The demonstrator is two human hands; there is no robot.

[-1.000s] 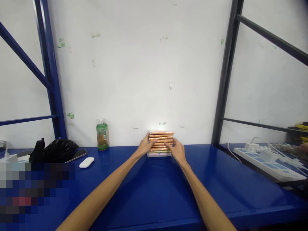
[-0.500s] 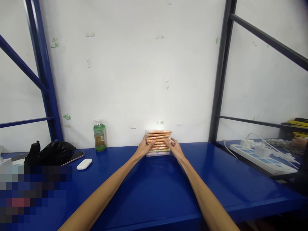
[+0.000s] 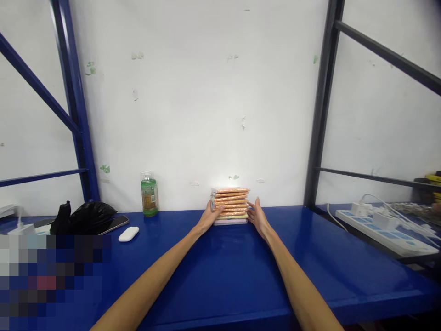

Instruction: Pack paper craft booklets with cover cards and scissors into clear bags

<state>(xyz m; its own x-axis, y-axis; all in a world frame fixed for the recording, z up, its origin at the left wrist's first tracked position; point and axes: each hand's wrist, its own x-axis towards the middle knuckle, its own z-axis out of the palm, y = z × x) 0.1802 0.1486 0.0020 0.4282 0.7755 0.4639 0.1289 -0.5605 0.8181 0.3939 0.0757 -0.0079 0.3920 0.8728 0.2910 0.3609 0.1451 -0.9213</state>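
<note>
A stack of thin, flat, orange-edged packets in shiny clear wrap (image 3: 231, 202) stands at the back of the blue table (image 3: 220, 266), close to the wall. Paler layers lie at its bottom. My left hand (image 3: 208, 218) holds the stack's left side, thumb across the front edge and fingers along the side, partly hidden. At the right side, my right hand (image 3: 259, 218) is open, its thumb raised and its fingers stretched towards the stack. Whether those fingertips touch the packets I cannot tell.
A green-labelled bottle (image 3: 149, 195), a white earbud case (image 3: 128, 234), a phone (image 3: 115, 224) and a black plastic bag (image 3: 86, 216) stand to the left. A white power strip (image 3: 382, 232) with plugs and cables lies right, beyond a dark metal post (image 3: 319, 115).
My right hand has loosened from the stack's front and shifted right, its thumb now lifted. My left hand stays on the stack. The whole view has swung slightly left.
</note>
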